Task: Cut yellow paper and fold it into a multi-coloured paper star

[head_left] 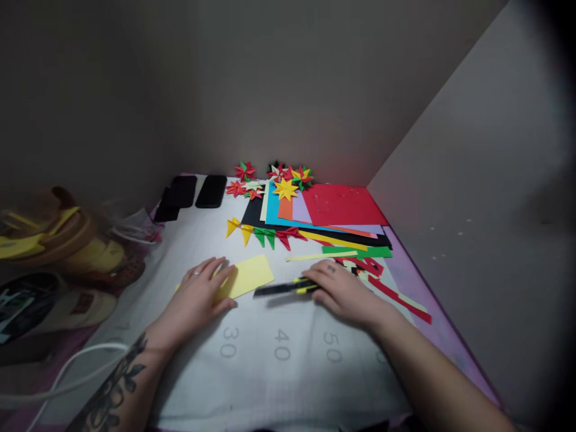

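Note:
My left hand (202, 291) lies over a yellow sheet of paper (252, 276) on the mat, its fingers spread and the thumb by the near edge. Part of the sheet is covered by that hand. In my right hand (339, 288) is a pair of black scissors (279, 289) with yellow on the handles. Their dark blades point left, just short of the paper's right end. My fingers hide most of the handles. Beyond my hands runs a row of folded paper points (264, 237) in yellow, green and red.
Coloured sheets (344, 204) are stacked at the back, with folded paper stars (285, 189) on and beside them. Paper strips (400, 299) lie right of my right hand. Dark phones (211, 191) rest back left. A basket (67, 240) and white cable (67, 372) flank the left side.

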`<action>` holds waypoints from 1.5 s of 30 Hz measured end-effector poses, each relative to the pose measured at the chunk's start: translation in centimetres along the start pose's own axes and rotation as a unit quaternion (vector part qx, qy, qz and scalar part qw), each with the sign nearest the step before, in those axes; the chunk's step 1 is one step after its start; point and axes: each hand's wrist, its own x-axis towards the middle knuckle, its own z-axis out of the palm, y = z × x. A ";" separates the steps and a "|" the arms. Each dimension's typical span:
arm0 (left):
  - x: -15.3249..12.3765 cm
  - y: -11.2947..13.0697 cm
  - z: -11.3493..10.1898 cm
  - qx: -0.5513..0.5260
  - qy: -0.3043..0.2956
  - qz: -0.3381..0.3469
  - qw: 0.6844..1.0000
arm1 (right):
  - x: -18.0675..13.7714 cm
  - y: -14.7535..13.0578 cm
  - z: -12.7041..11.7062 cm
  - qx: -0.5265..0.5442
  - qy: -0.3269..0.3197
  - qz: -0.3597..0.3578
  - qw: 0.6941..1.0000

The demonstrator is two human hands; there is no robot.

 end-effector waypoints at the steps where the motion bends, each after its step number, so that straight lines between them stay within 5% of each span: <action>1: 0.0 -0.1 0.2 -0.006 -0.005 0.003 1.000 | -0.2 0.9 -0.5 -0.021 0.024 0.036 0.999; 9: 0.2 0.3 0.6 -0.039 -0.003 0.026 0.999 | -0.7 3.0 -0.9 -0.101 -0.020 0.122 0.987; 25: 0.2 0.5 0.7 -0.050 -0.012 0.041 0.998 | -0.2 2.4 -0.6 -0.075 -0.052 0.106 0.990; 38: 0.1 1.0 1.0 -0.013 -0.055 0.048 0.997 | 3.2 0.4 1.5 -0.152 -0.029 0.034 0.987; 45: -0.2 1.2 1.1 -0.013 -0.064 0.035 0.997 | 2.2 0.7 1.4 -0.173 -0.025 0.048 0.983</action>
